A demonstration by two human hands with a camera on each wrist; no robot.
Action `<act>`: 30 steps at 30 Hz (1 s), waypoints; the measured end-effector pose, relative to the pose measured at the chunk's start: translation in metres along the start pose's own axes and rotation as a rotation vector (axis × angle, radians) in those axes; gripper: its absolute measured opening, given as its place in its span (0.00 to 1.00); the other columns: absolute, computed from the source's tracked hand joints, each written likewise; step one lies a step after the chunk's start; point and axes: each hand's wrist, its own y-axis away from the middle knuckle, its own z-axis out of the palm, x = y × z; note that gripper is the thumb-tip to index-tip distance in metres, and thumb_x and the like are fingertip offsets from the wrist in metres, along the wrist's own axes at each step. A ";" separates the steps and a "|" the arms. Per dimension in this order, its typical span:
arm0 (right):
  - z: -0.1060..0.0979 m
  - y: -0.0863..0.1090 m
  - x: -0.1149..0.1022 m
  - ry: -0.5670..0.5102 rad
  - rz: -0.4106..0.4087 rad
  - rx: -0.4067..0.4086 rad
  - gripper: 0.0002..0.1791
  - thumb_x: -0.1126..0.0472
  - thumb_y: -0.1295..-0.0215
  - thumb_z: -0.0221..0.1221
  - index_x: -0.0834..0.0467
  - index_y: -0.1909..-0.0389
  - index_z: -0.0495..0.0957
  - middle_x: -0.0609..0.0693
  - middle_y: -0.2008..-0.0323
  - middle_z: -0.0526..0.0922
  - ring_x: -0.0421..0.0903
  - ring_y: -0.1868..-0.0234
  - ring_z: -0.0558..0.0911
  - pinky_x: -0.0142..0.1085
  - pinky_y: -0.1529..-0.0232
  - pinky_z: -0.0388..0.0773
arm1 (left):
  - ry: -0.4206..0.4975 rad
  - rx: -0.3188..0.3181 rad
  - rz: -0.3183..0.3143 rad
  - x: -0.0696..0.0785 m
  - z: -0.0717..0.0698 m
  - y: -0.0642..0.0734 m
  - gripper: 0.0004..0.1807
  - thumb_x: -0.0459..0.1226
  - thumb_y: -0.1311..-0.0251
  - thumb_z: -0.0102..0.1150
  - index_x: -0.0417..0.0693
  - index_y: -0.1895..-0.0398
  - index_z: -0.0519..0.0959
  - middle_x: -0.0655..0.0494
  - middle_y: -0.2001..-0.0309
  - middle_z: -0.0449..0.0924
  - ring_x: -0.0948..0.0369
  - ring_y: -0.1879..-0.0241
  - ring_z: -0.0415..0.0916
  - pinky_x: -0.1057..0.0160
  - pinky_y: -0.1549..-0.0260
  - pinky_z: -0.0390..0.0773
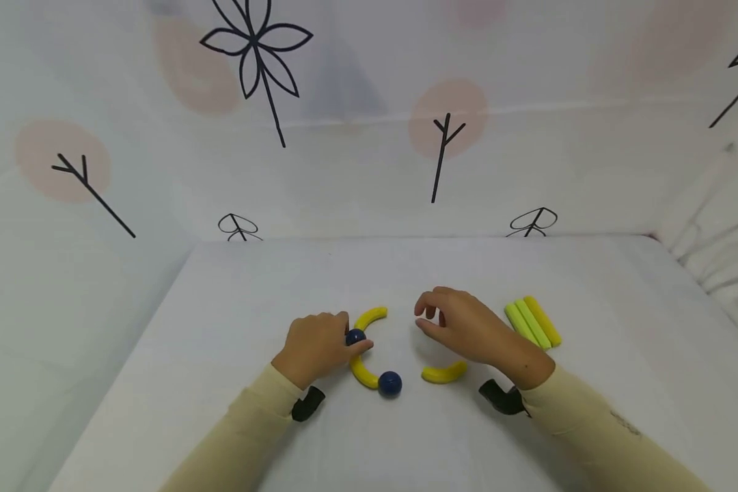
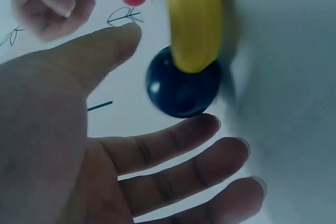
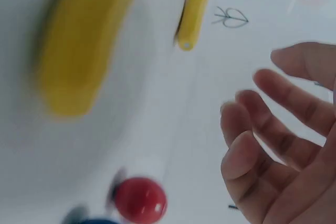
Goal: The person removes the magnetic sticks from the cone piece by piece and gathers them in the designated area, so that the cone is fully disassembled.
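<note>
My left hand [image 1: 316, 348] is around a dark blue ball [image 1: 355, 337] joined between two curved yellow sticks. In the left wrist view its fingers are extended, one fingertip right at the ball [image 2: 181, 90]; the thumb stands off it. The upper curved stick [image 1: 371, 316] arcs away from me. The lower curved stick [image 1: 363, 372] ends at a second blue ball [image 1: 390, 384]. Over the table my right hand [image 1: 467, 324] hangs with loosely bent fingers, holding nothing. Below it lies a separate curved yellow stick [image 1: 444, 372]. A red ball [image 3: 140, 200] is hidden in the head view.
Straight sticks lie side by side right of my right hand: two lime green ones [image 1: 527, 324] and a yellow one [image 1: 542, 321]. Another blue ball [image 3: 97, 221] peeks in near the red one. A white printed cloth [image 1: 357, 178] stands behind the white table [image 1: 270, 273].
</note>
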 end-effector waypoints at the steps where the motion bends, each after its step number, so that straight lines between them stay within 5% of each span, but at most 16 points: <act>1: 0.002 -0.003 -0.002 0.003 -0.001 0.007 0.07 0.58 0.33 0.63 0.53 0.57 0.82 0.46 0.63 0.81 0.43 0.64 0.77 0.33 0.65 0.76 | 0.002 -0.003 0.003 0.000 0.003 -0.001 0.29 0.65 0.41 0.59 0.48 0.61 0.79 0.58 0.79 0.72 0.61 0.79 0.69 0.65 0.81 0.63; 13: 0.024 -0.025 -0.020 0.003 0.033 -0.078 0.18 0.55 0.32 0.63 0.54 0.43 0.81 0.52 0.44 0.80 0.51 0.46 0.81 0.45 0.45 0.81 | 0.152 0.023 0.132 0.002 0.012 -0.003 0.23 0.54 0.38 0.65 0.46 0.49 0.81 0.54 0.59 0.86 0.63 0.69 0.76 0.64 0.68 0.78; 22: 0.033 -0.028 -0.018 0.079 0.118 -0.188 0.18 0.56 0.35 0.67 0.52 0.45 0.82 0.50 0.55 0.83 0.46 0.54 0.81 0.44 0.47 0.81 | 0.198 0.033 0.212 0.005 0.017 -0.004 0.23 0.51 0.35 0.64 0.50 0.43 0.80 0.55 0.51 0.85 0.64 0.59 0.79 0.62 0.59 0.80; 30: 0.035 -0.026 -0.017 0.071 0.124 -0.215 0.14 0.59 0.33 0.64 0.53 0.47 0.82 0.49 0.58 0.82 0.45 0.58 0.78 0.44 0.46 0.80 | 0.216 0.026 0.225 0.004 0.017 -0.002 0.22 0.50 0.36 0.64 0.50 0.42 0.80 0.55 0.52 0.84 0.65 0.63 0.77 0.64 0.62 0.79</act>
